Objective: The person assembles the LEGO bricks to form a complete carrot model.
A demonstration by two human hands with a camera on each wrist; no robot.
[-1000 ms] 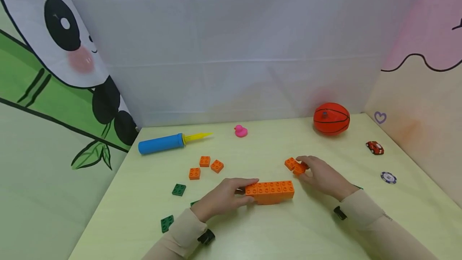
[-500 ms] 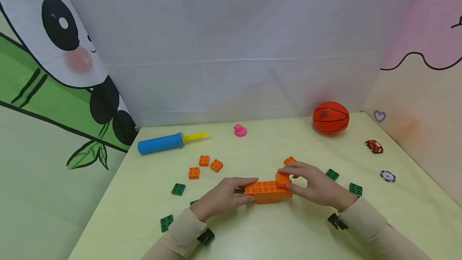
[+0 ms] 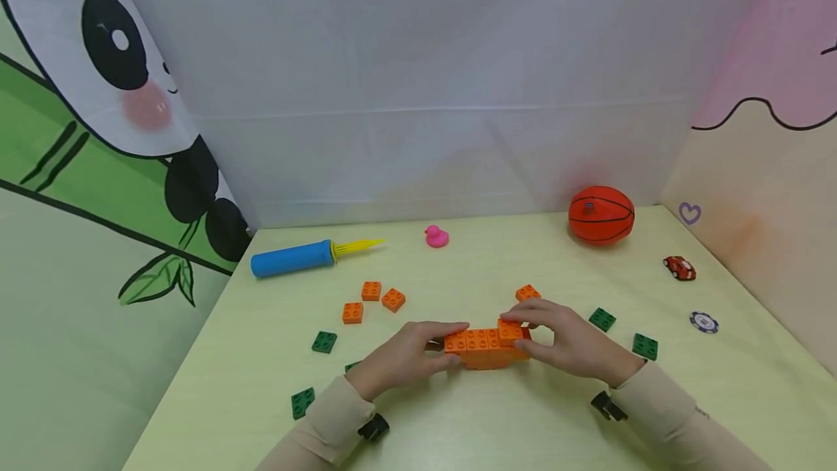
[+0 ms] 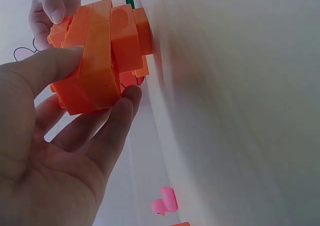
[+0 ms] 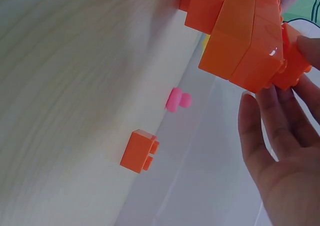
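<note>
In the head view an orange block assembly (image 3: 480,353) stands on the table, longer at the top than at its base. My left hand (image 3: 412,355) grips its left end between thumb and fingers. My right hand (image 3: 565,336) pinches a small orange toy brick (image 3: 510,331) on top of the assembly, near its right end. From the left wrist view the assembly (image 4: 95,60) shows stepped layers, narrowing toward the table. The right wrist view has the pinched brick (image 5: 290,60) against the studded top, thumb and fingers on opposite sides.
A loose orange brick (image 3: 527,293) lies behind my right hand; several more (image 3: 353,312) lie at left. Green bricks (image 3: 323,342) sit on both sides. Farther out are a blue pump (image 3: 292,260), pink duck (image 3: 437,237), red ball (image 3: 601,215), toy car (image 3: 679,267) and poker chip (image 3: 704,322).
My right hand has carried the small orange brick leftward and toward me from the back right, onto the assembly's top. The left hand keeps its grip in the same place.
</note>
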